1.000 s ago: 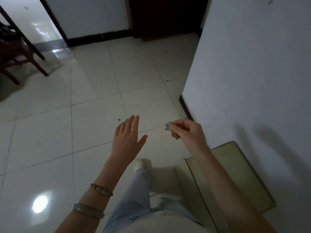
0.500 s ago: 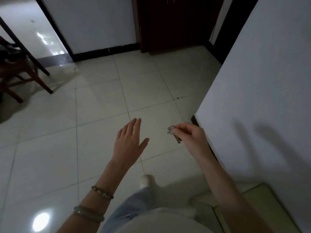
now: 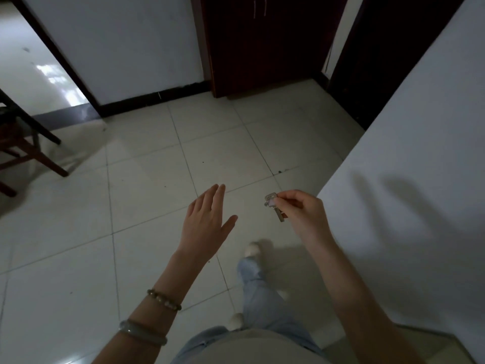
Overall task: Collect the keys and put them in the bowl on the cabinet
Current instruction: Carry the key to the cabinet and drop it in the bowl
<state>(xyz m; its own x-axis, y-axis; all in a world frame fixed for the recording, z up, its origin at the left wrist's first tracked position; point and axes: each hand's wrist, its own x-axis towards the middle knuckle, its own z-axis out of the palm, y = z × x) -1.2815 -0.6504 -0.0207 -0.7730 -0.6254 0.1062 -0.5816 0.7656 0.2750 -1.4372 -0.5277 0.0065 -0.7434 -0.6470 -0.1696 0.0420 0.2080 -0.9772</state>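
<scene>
A small bunch of silver keys (image 3: pixel 273 206) hangs from the fingertips of my right hand (image 3: pixel 301 214), pinched between thumb and forefinger, held out in front of me above the tiled floor. My left hand (image 3: pixel 207 222) is stretched out beside it, fingers straight and apart, holding nothing. A dark wooden cabinet (image 3: pixel 262 43) with two small handles stands at the far end of the floor. No bowl is in view.
A white wall (image 3: pixel 420 153) runs close along my right side. A dark doorway (image 3: pixel 372 61) opens beside the cabinet. A wooden chair (image 3: pixel 23 151) stands at the far left. My legs and one shoe (image 3: pixel 253 250) show below my hands.
The view has moved forward along the floor; the cabinet and doorway now show more. The greenish mat by the wall has slipped behind me. Both hands keep their poses.
</scene>
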